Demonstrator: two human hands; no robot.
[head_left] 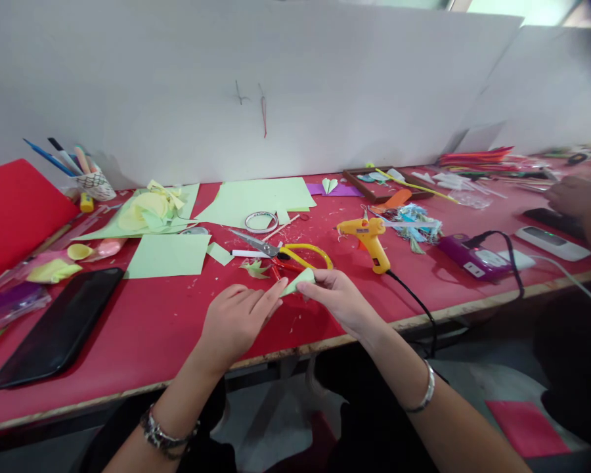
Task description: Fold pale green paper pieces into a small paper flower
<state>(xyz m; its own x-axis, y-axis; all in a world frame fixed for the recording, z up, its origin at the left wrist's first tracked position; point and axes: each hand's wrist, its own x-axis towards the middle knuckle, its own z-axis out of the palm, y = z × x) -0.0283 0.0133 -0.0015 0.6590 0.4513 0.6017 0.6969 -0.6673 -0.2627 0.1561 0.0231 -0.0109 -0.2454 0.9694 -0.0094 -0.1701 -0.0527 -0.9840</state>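
Observation:
Over the front part of the red table, both my hands are closed on a small folded piece of pale green paper (297,282). My left hand (241,322) pinches its left end, and my right hand (342,299) grips its right end between thumb and fingers. Just beyond the paper lie scissors (305,248) with yellow and red handles, blades pointing left. A cut green paper scrap (255,269) rests beside them. Behind the scissors is a roll of tape (261,222). To the right lies a yellow glue gun (367,238) with a black cord.
Green paper sheets (170,255) lie left of centre. A black phone (62,328) is at the left, near a pen cup (96,182). At the right are a purple power socket (475,257), a wooden tray (374,187) and another person's hand (569,197). A white partition (177,98) stands behind.

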